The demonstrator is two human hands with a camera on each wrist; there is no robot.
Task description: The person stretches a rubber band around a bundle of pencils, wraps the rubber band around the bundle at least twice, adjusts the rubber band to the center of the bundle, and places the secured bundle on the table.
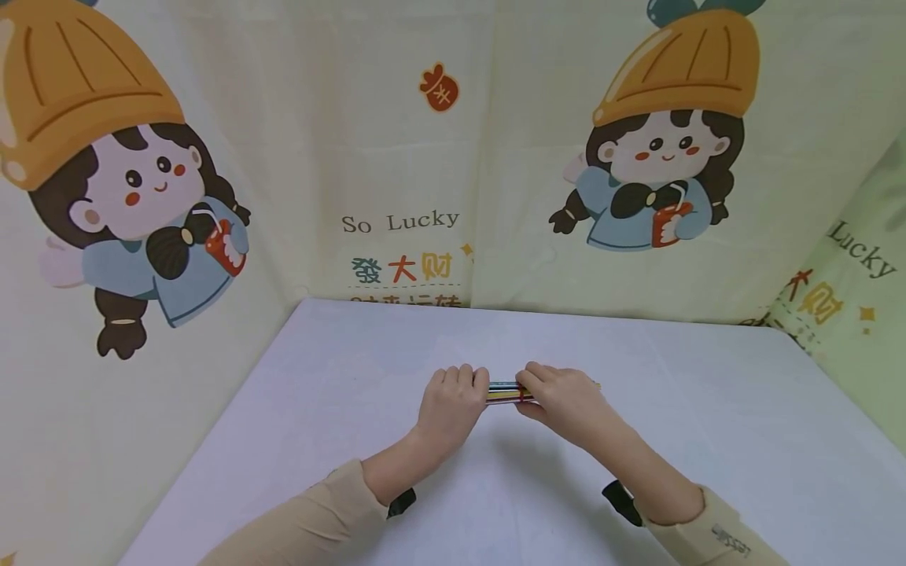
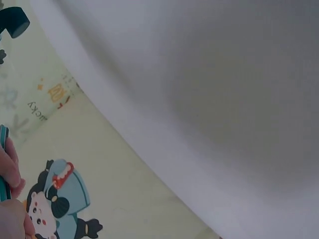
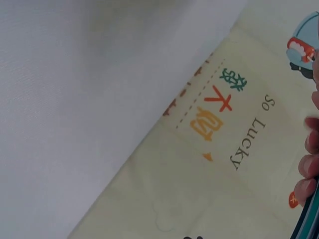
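Colourful pencil bundle [image 1: 506, 392] sits just above the white table [image 1: 708, 440], mid-table. Your left hand [image 1: 450, 403] grips one end w/ curled fingers, right hand [image 1: 561, 395] grips the other.

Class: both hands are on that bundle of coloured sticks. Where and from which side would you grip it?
Grip the bundle of coloured sticks at both ends from above, as the left hand and right hand do. It lies flat and long across the white table, so only a short middle stretch shows.

The backdrop cloth [image 1: 396, 157] reads "So Lucky" (above "發大财"); the right sleeve [image 1: 729, 542] bears small, unreadable lettering.
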